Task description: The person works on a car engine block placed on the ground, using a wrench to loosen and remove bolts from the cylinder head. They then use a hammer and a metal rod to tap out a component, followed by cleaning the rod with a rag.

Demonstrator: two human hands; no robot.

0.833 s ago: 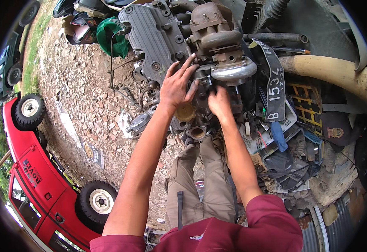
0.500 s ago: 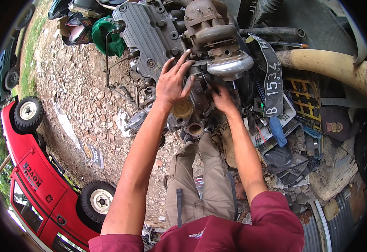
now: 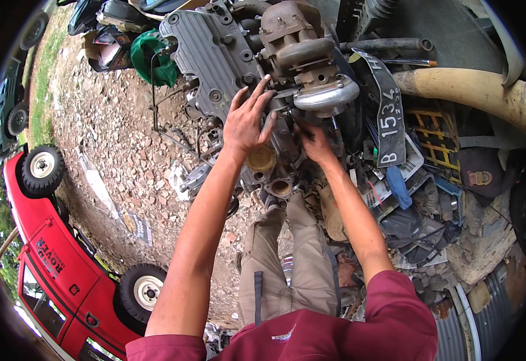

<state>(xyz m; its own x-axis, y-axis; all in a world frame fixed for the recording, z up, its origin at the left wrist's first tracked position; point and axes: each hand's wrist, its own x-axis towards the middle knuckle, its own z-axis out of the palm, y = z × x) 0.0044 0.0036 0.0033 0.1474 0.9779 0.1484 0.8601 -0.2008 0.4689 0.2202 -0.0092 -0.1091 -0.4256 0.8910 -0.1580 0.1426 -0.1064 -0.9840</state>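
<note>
An engine with a grey ribbed valve cover fills the upper middle, beside a rusty turbocharger with a silver housing. My left hand rests on the engine, fingers spread and dirty, just above a brassy round cap. My right hand reaches below the turbocharger, its fingers curled and partly in shadow, around something I cannot make out. A round flanged opening sits at the engine's near end, above my legs.
Right are a curved beige pipe, a black plate with white characters, a yellow grid crate and piled parts. Left lie stony ground, a green cloth bundle, a red off-road vehicle and a dark vehicle.
My right hand has shifted slightly, its wrist and forearm angling farther right. My left hand stays spread on the engine, while the engine appears slightly higher and farther left in view.
</note>
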